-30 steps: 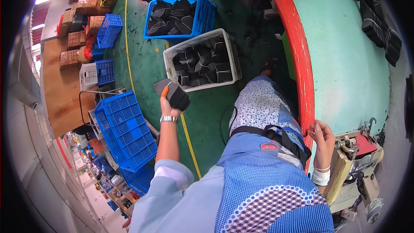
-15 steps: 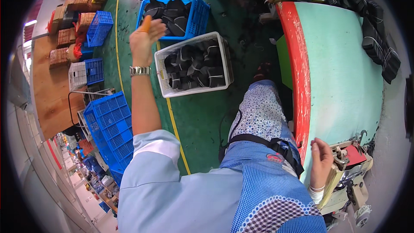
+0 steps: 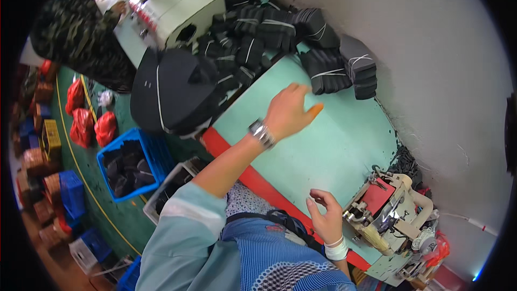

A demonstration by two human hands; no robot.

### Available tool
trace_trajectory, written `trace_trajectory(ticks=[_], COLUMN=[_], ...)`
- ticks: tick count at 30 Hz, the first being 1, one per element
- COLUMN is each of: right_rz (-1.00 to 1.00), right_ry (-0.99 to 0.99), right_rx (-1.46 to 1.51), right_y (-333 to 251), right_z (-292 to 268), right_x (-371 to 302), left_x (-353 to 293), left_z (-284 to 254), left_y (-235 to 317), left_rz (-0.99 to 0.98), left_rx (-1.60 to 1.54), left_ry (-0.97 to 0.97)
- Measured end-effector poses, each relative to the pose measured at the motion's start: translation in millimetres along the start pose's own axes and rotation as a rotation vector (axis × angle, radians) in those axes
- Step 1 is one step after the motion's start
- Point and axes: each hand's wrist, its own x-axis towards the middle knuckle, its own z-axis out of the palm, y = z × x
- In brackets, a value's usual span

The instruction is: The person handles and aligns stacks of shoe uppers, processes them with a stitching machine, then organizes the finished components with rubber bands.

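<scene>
My left hand (image 3: 291, 112) reaches out palm down over the pale green table (image 3: 280, 151), a metal watch on its wrist and an orange cover on the thumb. It is open, thumb spread, and I see nothing in it. Just beyond the fingers lie bundles of black foam-like pieces (image 3: 325, 69) tied with white string. My right hand (image 3: 326, 217) hovers at the table's red front edge (image 3: 256, 182), beside a sewing machine (image 3: 385, 210). Its fingers curve loosely, apart from the thumb, with nothing visible between them.
A large black stack (image 3: 175, 91) tied with white string stands at the table's left end. A blue crate (image 3: 156, 156) and a white crate (image 3: 153, 210) with black pieces sit on the floor. Farther off, a person in camouflage clothing (image 3: 81, 27) is near another machine (image 3: 186, 8).
The view has swung right toward the table and wall. My left hand has moved from above the floor crates to above the tabletop; the right stays near the sewing machine.
</scene>
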Motion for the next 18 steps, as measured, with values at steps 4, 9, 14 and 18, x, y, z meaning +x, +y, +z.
trace_trajectory(ticks=[4,9,14,18], right_rz=[0.171,0.414,0.455,0.364], right_ry=[0.148,0.283,0.298,0.241], right_rx=[0.015,0.123,0.096,0.077], right_y=[10,15,9,9], right_z=[5,21,27,23], right_x=[-17,-31,-20,-14], left_x=[119,203,205,220], left_z=[26,-13,3,-2], left_y=[-24,-53,-75,-82], left_rz=[-0.326,-0.426,-0.528,-0.589], left_rx=[-0.408,0.611,0.774,0.646], left_ry=[0.090,0.008,0.002,0.048])
